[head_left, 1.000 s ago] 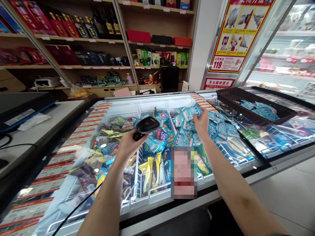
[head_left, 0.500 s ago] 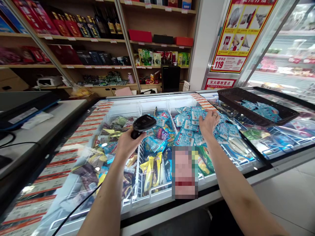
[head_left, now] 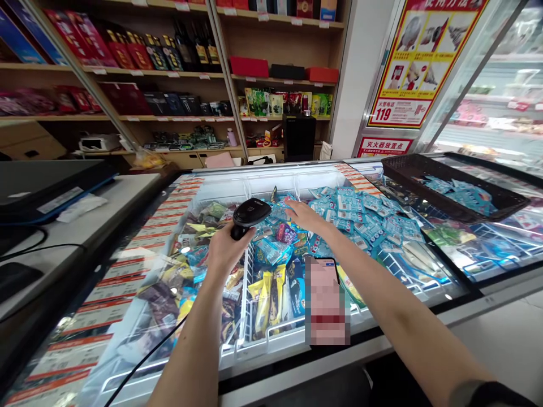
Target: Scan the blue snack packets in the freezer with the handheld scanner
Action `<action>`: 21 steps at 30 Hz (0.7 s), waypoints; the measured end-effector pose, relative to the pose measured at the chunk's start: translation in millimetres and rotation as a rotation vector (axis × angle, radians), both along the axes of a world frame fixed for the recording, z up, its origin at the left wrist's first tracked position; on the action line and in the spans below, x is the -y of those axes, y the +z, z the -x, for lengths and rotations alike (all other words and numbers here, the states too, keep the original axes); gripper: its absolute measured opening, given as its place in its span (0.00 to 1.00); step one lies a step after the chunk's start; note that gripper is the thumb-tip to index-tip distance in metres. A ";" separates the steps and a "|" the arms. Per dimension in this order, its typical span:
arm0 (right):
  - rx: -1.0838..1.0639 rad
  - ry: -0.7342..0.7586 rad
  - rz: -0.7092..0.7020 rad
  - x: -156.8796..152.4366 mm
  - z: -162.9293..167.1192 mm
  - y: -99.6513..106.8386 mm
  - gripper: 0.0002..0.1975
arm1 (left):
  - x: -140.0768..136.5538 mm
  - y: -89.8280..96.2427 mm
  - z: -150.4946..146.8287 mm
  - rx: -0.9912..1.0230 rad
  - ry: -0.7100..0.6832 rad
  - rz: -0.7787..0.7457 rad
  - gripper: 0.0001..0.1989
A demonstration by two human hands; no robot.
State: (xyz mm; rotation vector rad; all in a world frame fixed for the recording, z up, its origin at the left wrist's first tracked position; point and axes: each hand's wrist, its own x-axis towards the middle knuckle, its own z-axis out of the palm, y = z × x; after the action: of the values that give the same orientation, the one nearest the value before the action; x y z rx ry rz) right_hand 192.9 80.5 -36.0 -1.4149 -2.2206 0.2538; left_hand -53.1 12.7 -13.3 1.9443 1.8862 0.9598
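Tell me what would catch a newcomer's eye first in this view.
Probably the open chest freezer across the middle, with a heap of light blue packets in its right half. Over it, the left hand grips a black barcode scanner while the right hand reaches flat over the wrappers beside the wire divider. A red and yellow poster hangs at upper right.

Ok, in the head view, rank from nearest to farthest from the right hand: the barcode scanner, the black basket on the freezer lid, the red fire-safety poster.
1. Barcode scanner, just left of the right hand, held in the left hand.
2. Black basket, farther right on the glass.
3. Red fire-safety poster, up on the far wall.
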 end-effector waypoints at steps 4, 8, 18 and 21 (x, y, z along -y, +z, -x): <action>0.082 0.001 0.082 -17.9 15.6 -4.1 0.25 | 1.4 1.9 -1.7 -0.015 -0.008 0.021 0.24; 0.158 -0.041 0.049 -19.2 13.6 -4.1 0.31 | 2.2 4.1 -1.5 -0.014 0.003 0.022 0.23; 0.025 -0.304 0.067 2.7 -17.8 0.7 0.22 | 3.4 3.1 -4.2 -0.053 -0.022 0.026 0.24; -0.086 -0.388 0.011 16.0 -28.5 2.8 0.18 | 3.1 1.2 -5.4 -0.056 -0.025 0.020 0.24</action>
State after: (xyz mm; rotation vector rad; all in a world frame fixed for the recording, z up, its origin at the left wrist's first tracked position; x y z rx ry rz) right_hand 221.4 64.5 -33.2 -1.7670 -1.8309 0.1880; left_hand -47.6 9.5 -12.2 1.9987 1.8898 0.8849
